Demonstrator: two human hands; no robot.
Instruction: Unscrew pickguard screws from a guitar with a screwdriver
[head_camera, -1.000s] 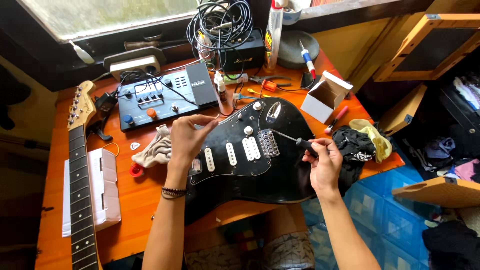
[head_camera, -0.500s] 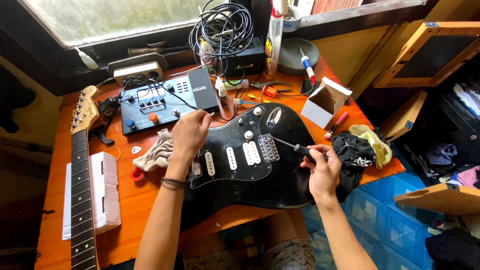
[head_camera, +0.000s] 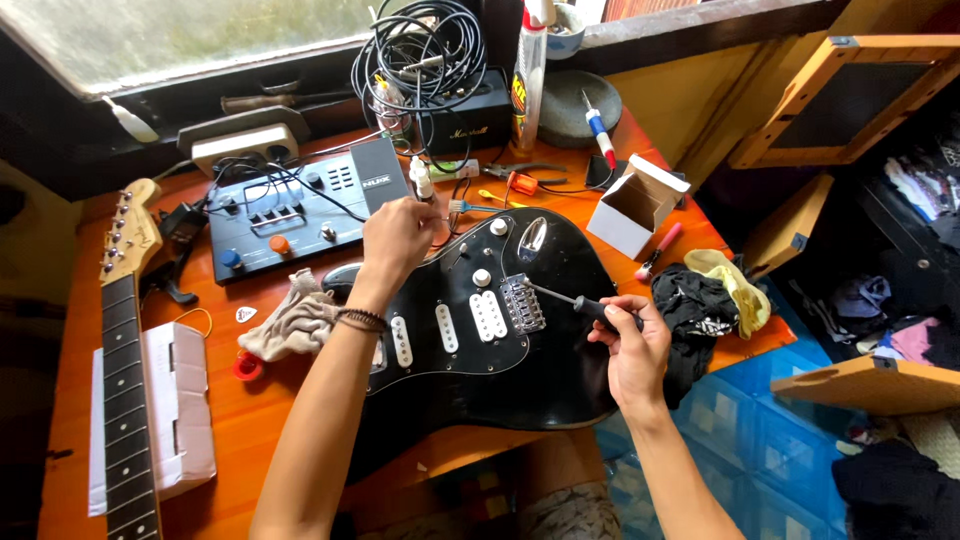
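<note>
Guitar body (head_camera: 520, 350), one screwdriver (head_camera: 585, 305) in right hand (head_camera: 630, 350), two knobs.

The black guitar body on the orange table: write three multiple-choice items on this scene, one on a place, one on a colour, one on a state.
1. Where does the detached guitar neck lie?
A. Along the table's left side
B. Across the guitar body
C. On the floor to the right

2. What colour are the pickups on the black guitar body?
A. Red
B. White
C. Blue

3. How is the small white box near the table's right end?
A. Taped shut
C. Crushed flat
B. Open, flap up

Answers:
1 A: the neck runs along the left edge of the table, partly over a white carton.
2 B: the pickups show white against the black body, near where the right hand holds a screwdriver at the bridge and the left hand reaches above the body.
3 B: its flap stands up and its inside shows.
</note>
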